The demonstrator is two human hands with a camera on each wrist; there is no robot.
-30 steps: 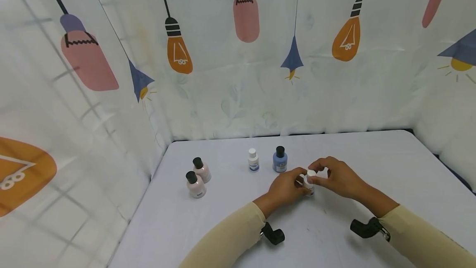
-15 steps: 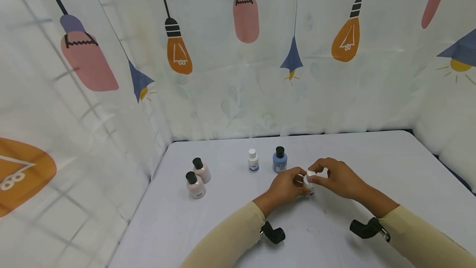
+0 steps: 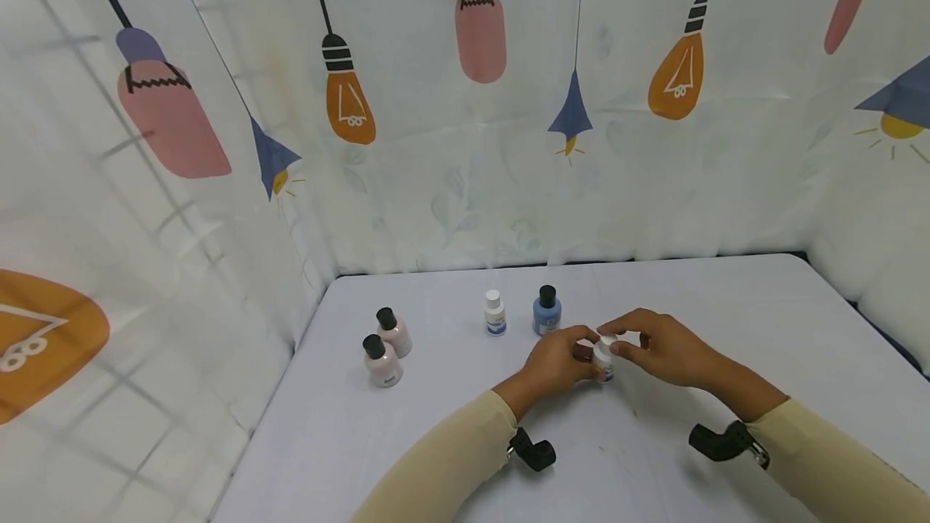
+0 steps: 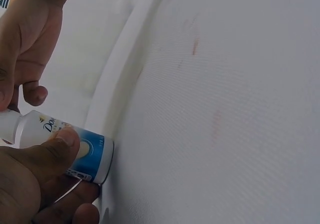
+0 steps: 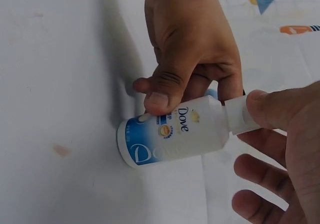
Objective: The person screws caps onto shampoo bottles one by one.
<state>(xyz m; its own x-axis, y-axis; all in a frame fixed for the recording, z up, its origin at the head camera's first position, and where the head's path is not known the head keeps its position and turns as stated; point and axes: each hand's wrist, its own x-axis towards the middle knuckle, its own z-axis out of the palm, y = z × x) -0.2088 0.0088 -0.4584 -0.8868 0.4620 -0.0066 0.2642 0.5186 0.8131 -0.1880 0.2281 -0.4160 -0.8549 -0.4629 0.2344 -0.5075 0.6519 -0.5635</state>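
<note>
In the head view a small white bottle with a blue lower band [image 3: 602, 363] stands upright on the table, between both hands. The right wrist view shows "Dove" on its label. My left hand [image 3: 555, 363] grips the bottle's body from the left, thumb across the label in the left wrist view. From the right, my right hand [image 3: 668, 349] pinches the white cap [image 5: 236, 116] between thumb and index finger, its other fingers loosely spread below. The cap sits at the bottle's neck.
Behind the hands stand a similar white bottle [image 3: 496, 318] and a blue bottle with a black cap [image 3: 547, 316]. Two pale pink bottles [image 3: 383, 366] with black caps are at the left. A patterned curtain [image 3: 450, 184] rises behind the white table [image 3: 320, 442].
My right hand has shifted its fingers on the cap, and its wrist and forearm have moved slightly right. The left hand and the bottle have stayed nearly still.
</note>
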